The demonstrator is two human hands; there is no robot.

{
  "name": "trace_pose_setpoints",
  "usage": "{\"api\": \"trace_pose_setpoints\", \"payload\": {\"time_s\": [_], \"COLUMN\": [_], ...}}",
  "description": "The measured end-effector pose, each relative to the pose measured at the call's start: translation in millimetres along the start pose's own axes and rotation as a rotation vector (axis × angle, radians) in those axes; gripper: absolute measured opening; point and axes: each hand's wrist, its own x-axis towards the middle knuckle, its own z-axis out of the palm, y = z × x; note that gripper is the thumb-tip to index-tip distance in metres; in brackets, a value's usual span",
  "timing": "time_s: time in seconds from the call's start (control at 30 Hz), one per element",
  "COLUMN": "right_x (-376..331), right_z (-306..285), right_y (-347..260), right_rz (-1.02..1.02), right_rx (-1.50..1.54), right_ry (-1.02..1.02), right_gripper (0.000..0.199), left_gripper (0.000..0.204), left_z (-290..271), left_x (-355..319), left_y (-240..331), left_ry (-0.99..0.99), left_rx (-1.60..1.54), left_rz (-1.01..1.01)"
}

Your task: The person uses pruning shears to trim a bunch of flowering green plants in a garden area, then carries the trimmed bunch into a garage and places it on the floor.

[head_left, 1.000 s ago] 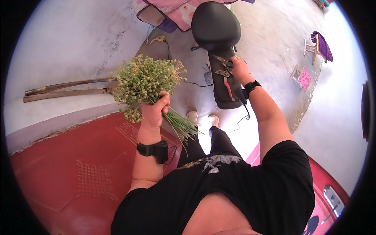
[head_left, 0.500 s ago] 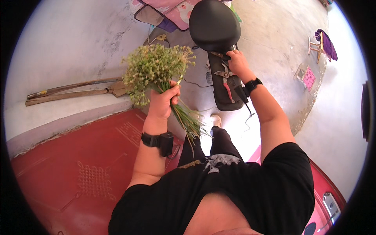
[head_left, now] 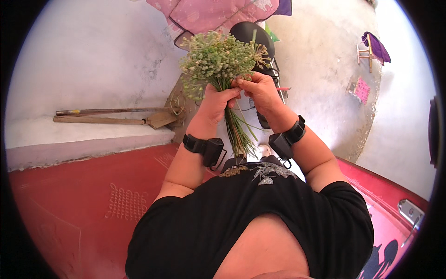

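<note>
A bunch of green seed heads on long thin stems stands upright in front of my chest, heads up and cut ends hanging down. My left hand is closed round its stems just under the heads. Against the same stems, my right hand has its thumb and fingers pinched together, close to the left thumb. What lies between those right fingers is too small to make out. A few looser heads lean out to the right, above the right hand. Each wrist wears a black strap with a box-shaped device.
Behind the bunch stands a black seat, with a red tool handle showing below it. A long-handled spade lies by the left wall. Red door panels flank me. A stool with purple cloth is far right.
My right hand has left the black base below the seat and come to the stems beside my left hand. The bunch has moved right and now stands more upright.
</note>
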Motion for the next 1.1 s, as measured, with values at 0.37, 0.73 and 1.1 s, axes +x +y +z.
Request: {"api": "trace_pose_setpoints", "payload": {"time_s": [0.37, 0.73, 1.1], "right_x": [-48, -63, -86], "right_z": [-13, -21, -19], "right_y": [-54, -58, -47], "right_rz": [-0.277, -0.364, -1.316], "right_rx": [-0.118, 0.250, -0.938], "right_ry": [0.051, -0.173, 0.284], "right_gripper": [0.007, 0.007, 0.021], "left_gripper": [0.016, 0.013, 0.013], "left_z": [41, 65, 61], "left_x": [-18, -31, -2], "left_y": [41, 46, 40], "left_ry": [-0.079, -0.227, -0.187], "left_rx": [0.016, 0.104, 0.765], "left_rz": [0.181, 0.204, 0.210]}}
